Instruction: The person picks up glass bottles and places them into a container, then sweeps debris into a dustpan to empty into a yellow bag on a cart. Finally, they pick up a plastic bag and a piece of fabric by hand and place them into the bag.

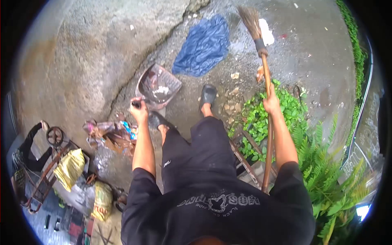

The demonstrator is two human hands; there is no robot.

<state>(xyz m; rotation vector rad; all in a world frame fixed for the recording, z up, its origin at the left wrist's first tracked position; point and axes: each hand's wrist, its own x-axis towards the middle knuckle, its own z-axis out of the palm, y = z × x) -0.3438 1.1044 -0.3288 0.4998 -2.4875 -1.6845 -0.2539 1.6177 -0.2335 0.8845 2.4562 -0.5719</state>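
Wet, gritty concrete ground (318, 61) fills the upper part of the view, and a rough rock face (85, 53) rises along its left side. The person stands in black clothes and dark sandals (208, 94). Leafy plants (259, 118) and a fern (326, 175) crowd the ground to the right. At the lower left a rusty cart (45, 171) carries yellow sacks (70, 167), and crumpled wrappers (112, 134) lie just beside the left foot. A blue cloth (204, 45) lies bunched on the ground ahead, near the crack where rock meets concrete. The broom (266, 134) is the longest thing in hand. Its stick runs nearly straight away from the body on the right side, the butt end by the right hip. The bristle head points forward and lies well ahead, past the right foot, with a white scrap (266, 32) just beside it. The right hand (271, 102) is clenched around the stick about midway, the fingers wrapped fully round it. The dustpan (160, 85) sits low by the rock, ahead of the left foot. Its pan reaches forward and rightward from its handle towards the blue cloth and has bits of litter inside. The left hand (139, 109) is closed on that handle, at the end nearest the body. The broom's bristles lie ahead and to the right of the dustpan and well apart from it, with the blue cloth between the two. The left hand is far nearer the pan, the right hand nearer the bristles.
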